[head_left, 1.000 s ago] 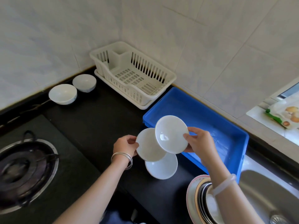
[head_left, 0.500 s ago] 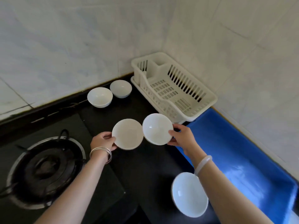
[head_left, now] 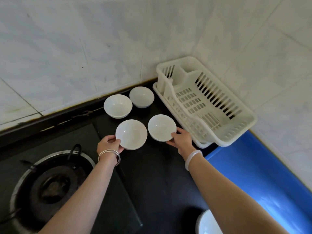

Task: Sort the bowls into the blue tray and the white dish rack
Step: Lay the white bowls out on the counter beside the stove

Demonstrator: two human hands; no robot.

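Left hand (head_left: 109, 144) grips the left bowl (head_left: 131, 134) and right hand (head_left: 181, 141) the right bowl (head_left: 161, 127) by their near rims, at nine o'clock from the white dish rack (head_left: 226, 135), level, I judge, for setting down.

Four bowls (head_left: 131, 134) sit left of the rack (head_left: 205, 102), the tray (head_left: 253, 169) right of it.

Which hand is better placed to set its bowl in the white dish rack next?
Right, probably. The right hand pinches the right bowl just beside the white dish rack; the left hand holds the left bowl farther away, nearer the gas burner.
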